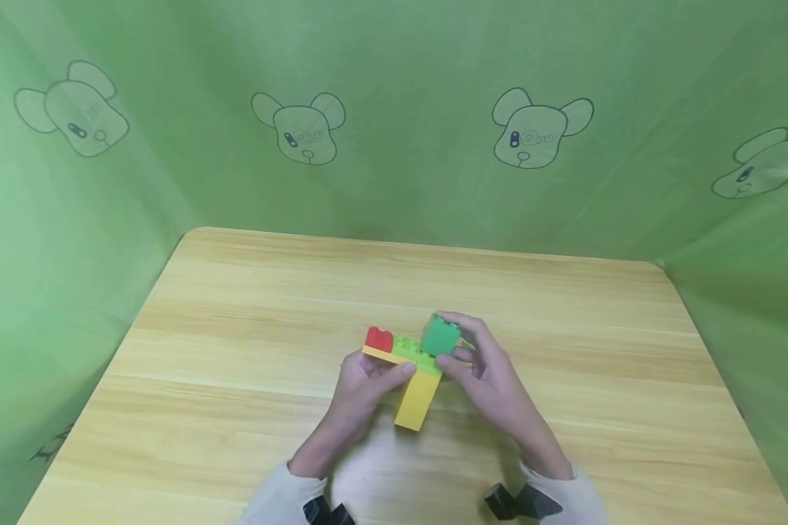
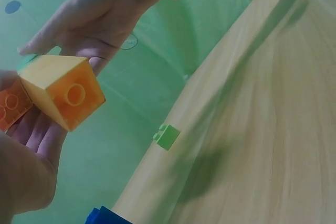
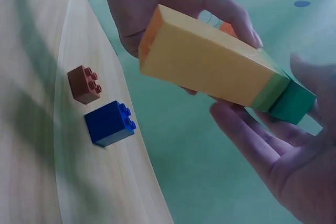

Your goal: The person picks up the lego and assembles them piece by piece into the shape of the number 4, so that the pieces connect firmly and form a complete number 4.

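Note:
In the head view my left hand (image 1: 357,386) grips a toy-brick build from the left, its thumb against the lime green layer (image 1: 407,347). A tall yellow block (image 1: 417,401) hangs below that layer. At the left end a red brick (image 1: 379,339) sits over a thin orange-yellow piece (image 1: 386,356). My right hand (image 1: 495,383) pinches a dark green brick (image 1: 441,336) at the right end of the lime layer. The right wrist view shows that brick touching the layer; whether it is fully seated I cannot tell. Fingers hide part of the joint.
Loose bricks show on the table in the wrist views: a small lime green brick (image 2: 167,137), a brown-red brick (image 3: 84,84) and a blue brick (image 3: 110,123), near a table edge. Green curtain with bear-head outlines (image 1: 302,131) surrounds the wooden table (image 1: 249,292).

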A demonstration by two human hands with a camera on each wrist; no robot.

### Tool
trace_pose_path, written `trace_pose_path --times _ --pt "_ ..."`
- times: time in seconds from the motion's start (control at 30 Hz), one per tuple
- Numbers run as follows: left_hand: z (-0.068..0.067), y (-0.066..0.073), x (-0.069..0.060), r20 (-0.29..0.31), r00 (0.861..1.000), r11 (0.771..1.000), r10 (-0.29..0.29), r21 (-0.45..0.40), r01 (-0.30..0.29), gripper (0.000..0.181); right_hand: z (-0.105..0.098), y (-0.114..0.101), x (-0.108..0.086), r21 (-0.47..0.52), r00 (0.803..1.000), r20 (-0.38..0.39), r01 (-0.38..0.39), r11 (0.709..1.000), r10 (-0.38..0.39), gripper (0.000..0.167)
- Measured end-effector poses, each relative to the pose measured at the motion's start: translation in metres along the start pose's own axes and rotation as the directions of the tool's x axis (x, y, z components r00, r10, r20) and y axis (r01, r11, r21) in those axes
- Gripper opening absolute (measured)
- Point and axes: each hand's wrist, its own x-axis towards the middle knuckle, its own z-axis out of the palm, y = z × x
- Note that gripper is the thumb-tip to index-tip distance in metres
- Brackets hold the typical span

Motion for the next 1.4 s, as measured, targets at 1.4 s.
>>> trace_pose_path --times 1.4 --pt "0.0016 0.0031 -0.0010 0.039 0.999 1.000 -0.020 0.012 0.019 0.043 0.0072 -0.0018 -0.0036 0.029 0.996 -0.080 0.029 0.999 -0.027 0.078"
